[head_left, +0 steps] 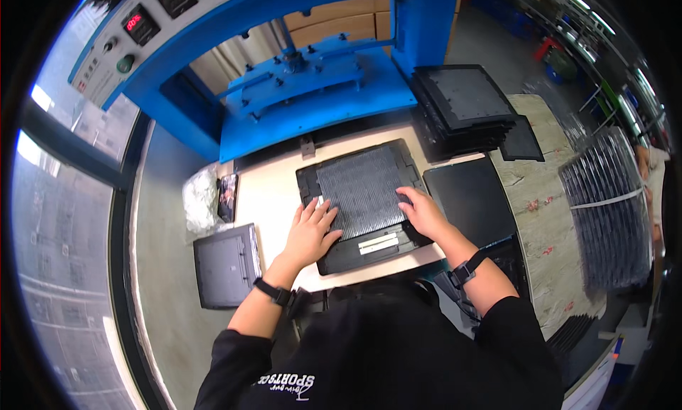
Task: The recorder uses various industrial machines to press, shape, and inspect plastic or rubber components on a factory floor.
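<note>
A ridged black panel (361, 186) lies flat in a black tray-like frame (341, 257) on the pale board in front of me. My left hand (310, 232) rests at the panel's left edge, fingers spread, holding nothing. On the opposite edge, the fingertips of my right hand (422, 212) touch the panel, slightly curved and apart. A pale strip (378, 244) sits in the near part of the frame, below the panel.
A blue press (320, 90) stands beyond the board, its plate raised. Stacked black frames (469, 97) are at the far right, beside a dark flat panel (472, 200). Another black frame (226, 266), a phone-like item (227, 197) and crumpled clear plastic (202, 199) lie left. Strapped black panels (607, 211) stand right.
</note>
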{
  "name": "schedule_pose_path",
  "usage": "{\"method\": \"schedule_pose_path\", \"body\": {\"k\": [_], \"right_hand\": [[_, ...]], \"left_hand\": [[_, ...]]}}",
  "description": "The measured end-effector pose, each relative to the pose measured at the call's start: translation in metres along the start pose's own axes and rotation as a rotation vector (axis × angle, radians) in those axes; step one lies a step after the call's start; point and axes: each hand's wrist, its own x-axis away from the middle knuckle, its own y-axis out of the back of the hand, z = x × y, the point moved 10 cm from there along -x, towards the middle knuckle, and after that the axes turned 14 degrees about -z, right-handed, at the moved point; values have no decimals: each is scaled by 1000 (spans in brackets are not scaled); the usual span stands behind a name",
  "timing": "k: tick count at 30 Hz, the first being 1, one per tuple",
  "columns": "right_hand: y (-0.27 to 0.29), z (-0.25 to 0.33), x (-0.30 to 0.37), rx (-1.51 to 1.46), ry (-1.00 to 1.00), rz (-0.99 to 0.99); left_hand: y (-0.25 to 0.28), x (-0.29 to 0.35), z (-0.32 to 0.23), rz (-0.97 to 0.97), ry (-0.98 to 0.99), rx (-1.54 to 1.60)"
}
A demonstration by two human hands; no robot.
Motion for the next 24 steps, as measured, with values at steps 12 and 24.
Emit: {"method": "schedule_pose_path", "body": {"k": [12,24], "right_hand": [[-17,38,39,478,433,-69],[-30,51,19,574,417,124]], "left_hand": [[-34,23,-5,-19,36,-25],[-19,-21,-3,37,46,65]]}}
